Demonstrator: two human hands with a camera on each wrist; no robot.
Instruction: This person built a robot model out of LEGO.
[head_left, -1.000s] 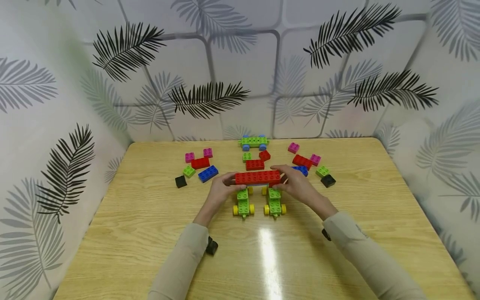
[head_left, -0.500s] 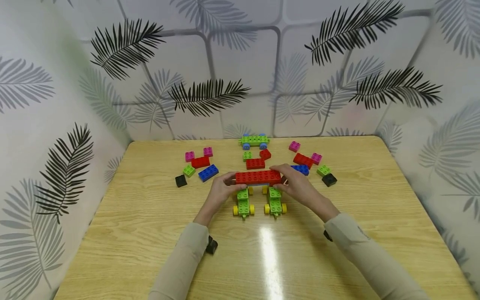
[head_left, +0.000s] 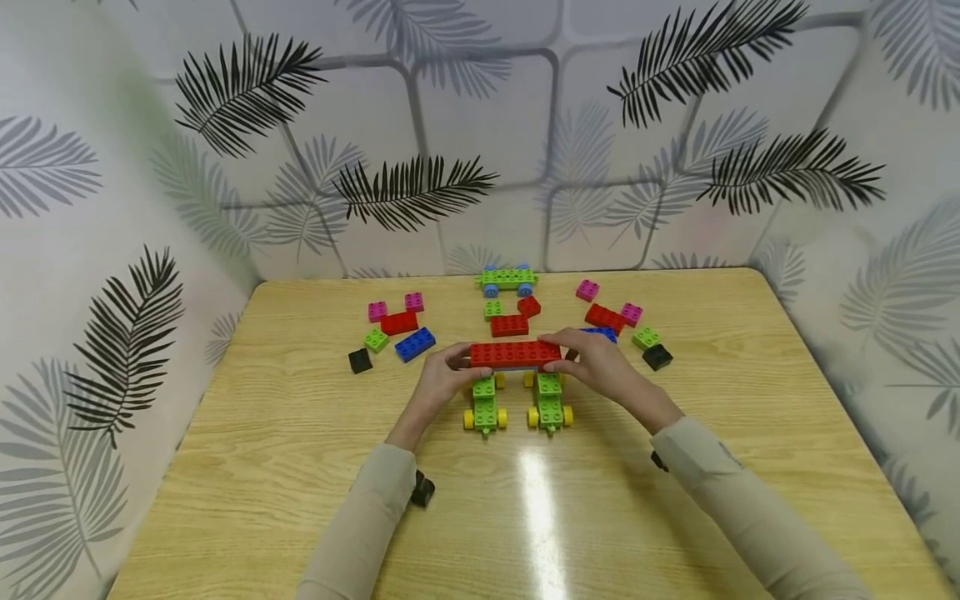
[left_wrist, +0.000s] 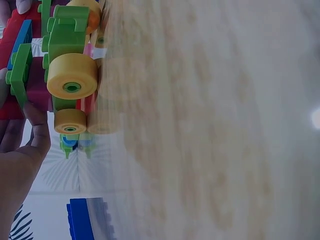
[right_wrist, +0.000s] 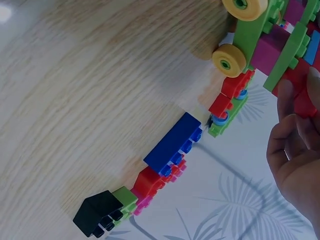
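A long red row of building bricks [head_left: 515, 353] spans two green wheeled bases, the left base [head_left: 485, 414] and the right base [head_left: 551, 412], both on yellow wheels. My left hand [head_left: 438, 379] grips the row's left end, thumb in front. At its right end my right hand [head_left: 603, 364] pinches the row between thumb and fingers. Under the red, a blue brick [left_wrist: 21, 42] shows in the left wrist view. A purple brick [right_wrist: 271, 49] sits between the right base and a green piece [right_wrist: 287, 59] in the right wrist view. Fingers partly hide the row's ends.
A green base with blue wheels [head_left: 508, 280] stands at the back, with a red brick [head_left: 509, 325] before it. Loose bricks lie on both sides, including a left blue brick [head_left: 416, 343] and a right black brick [head_left: 657, 357]. Another black brick [head_left: 423, 489] lies beside the left sleeve.
Both hands stay on the ends of the red row, and the bases stand where they were. My right fingers shift slightly over the row's right end. The head view tilts a little.
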